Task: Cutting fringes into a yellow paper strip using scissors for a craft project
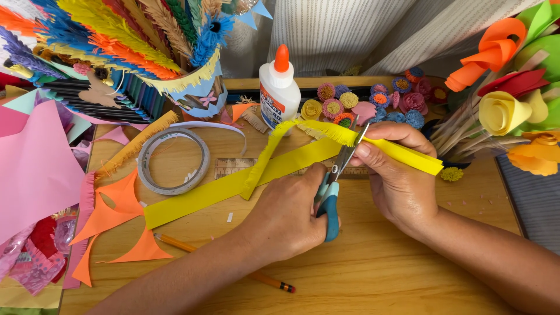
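My left hand [286,217] grips blue-handled scissors [330,201], whose blades point up into the fringed edge of a long yellow paper strip [204,195]. My right hand [399,178] pinches the strip's folded right end just beside the blades, holding it above the wooden table [373,274]. The cut fringe runs along the strip's upper edge and curls down to the left. Part of the strip lies flat across the table toward the lower left.
A white glue bottle [279,87] stands behind the strip, beside small paper flowers [373,99]. A tape roll [174,160], a wooden ruler [233,166], orange paper scraps [119,219] and a pencil [227,265] lie on the left. Paper feathers [116,35] and rolled paper flowers [507,87] fill the corners.
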